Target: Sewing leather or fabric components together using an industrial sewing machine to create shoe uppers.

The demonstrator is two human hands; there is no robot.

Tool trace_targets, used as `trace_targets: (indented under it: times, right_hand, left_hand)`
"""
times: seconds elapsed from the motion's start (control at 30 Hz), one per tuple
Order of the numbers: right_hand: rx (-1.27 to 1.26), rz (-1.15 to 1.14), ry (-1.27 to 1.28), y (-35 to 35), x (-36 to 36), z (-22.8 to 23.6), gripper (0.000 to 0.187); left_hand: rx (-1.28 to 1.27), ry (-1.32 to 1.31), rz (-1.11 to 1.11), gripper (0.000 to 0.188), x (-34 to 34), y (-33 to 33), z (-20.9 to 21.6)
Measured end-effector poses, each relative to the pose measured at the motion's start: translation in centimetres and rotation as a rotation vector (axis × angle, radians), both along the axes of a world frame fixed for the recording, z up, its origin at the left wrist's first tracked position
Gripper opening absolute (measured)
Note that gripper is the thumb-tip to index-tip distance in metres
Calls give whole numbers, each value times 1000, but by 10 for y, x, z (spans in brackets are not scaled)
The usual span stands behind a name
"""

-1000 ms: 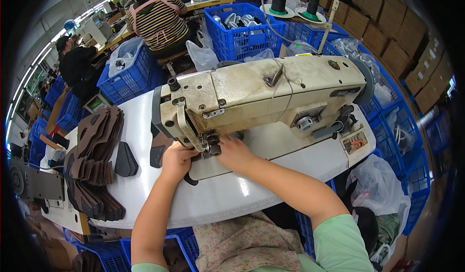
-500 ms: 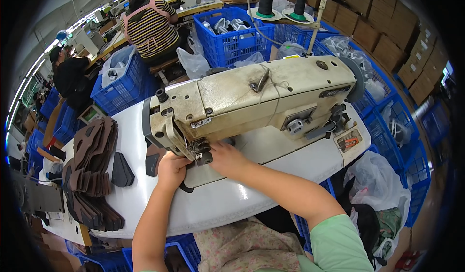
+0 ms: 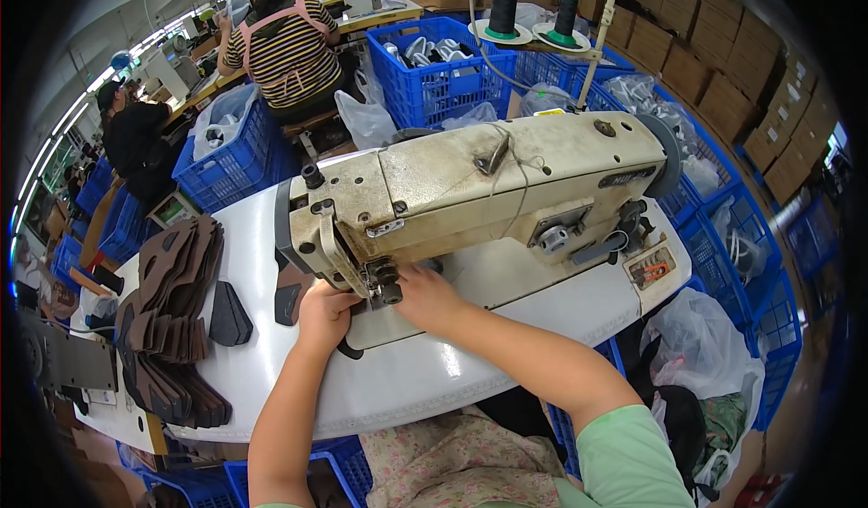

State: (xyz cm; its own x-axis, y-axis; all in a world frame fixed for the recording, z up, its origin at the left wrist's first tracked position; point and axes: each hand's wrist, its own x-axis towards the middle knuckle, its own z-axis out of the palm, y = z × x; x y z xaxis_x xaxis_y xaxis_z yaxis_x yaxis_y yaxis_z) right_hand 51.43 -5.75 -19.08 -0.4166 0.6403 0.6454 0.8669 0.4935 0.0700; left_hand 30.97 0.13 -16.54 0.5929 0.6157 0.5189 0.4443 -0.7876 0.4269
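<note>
A cream-coloured sewing machine [image 3: 506, 169] stands on a white table, its needle end between my hands. My left hand [image 3: 324, 316] is closed at the left of the needle area, thumb towards the presser foot. Beside its fingers a dark brown and black cut piece [image 3: 290, 291] shows, partly under the machine head; the hand seems to grip its edge. Just right of the needle area is my right hand [image 3: 427, 300], its fingers curled and partly hidden behind the machine's parts. What they hold cannot be made out.
Stacked brown cut pieces [image 3: 176, 318] and a small black stack [image 3: 230, 315] lie left on the table. Thread cones [image 3: 503, 11] stand behind the machine. Blue crates [image 3: 434, 88] surround the table, with plastic bags [image 3: 701, 336] at right. Two people sit working at far left.
The view has shifted slightly, while my hands stay at the needle area almost unmoved. The person in the striped shirt has raised an arm.
</note>
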Motion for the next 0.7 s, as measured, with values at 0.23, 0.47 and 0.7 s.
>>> trace_targets:
  times: [0.23, 0.47, 0.7]
  right_hand:
    - [3, 12, -35, -1, 1, 3, 15]
    - [-62, -23, 20, 0, -2, -3, 14]
    - [-45, -15, -11, -3, 1, 3, 15]
  left_hand:
    - [9, 43, 37, 23, -2, 1, -2]
    - [-20, 51, 56, 24, -1, -1, -2]
    - [-7, 53, 38, 24, -1, 0, -1]
